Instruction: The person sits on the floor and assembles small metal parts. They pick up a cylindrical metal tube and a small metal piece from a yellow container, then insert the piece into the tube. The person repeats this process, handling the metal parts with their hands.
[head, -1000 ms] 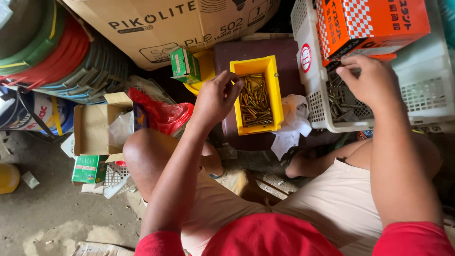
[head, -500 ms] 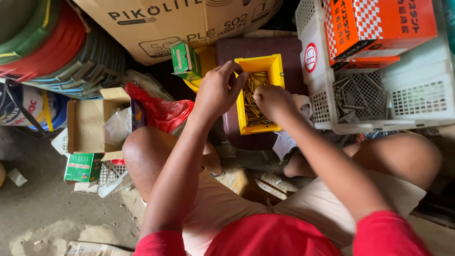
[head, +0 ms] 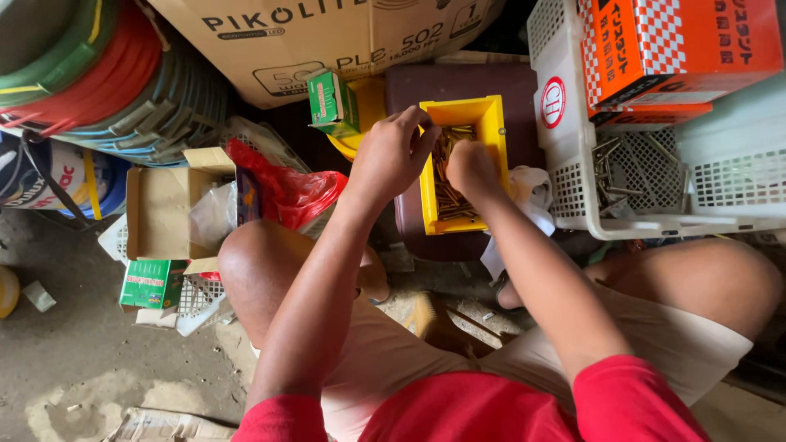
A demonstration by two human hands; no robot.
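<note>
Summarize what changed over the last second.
The right hand left the white basket of screws and moved left into the yellow bin; whether it holds any is hidden. The left hand stayed on the bin's left rim. Basket, bin and boxes stayed put.
</note>
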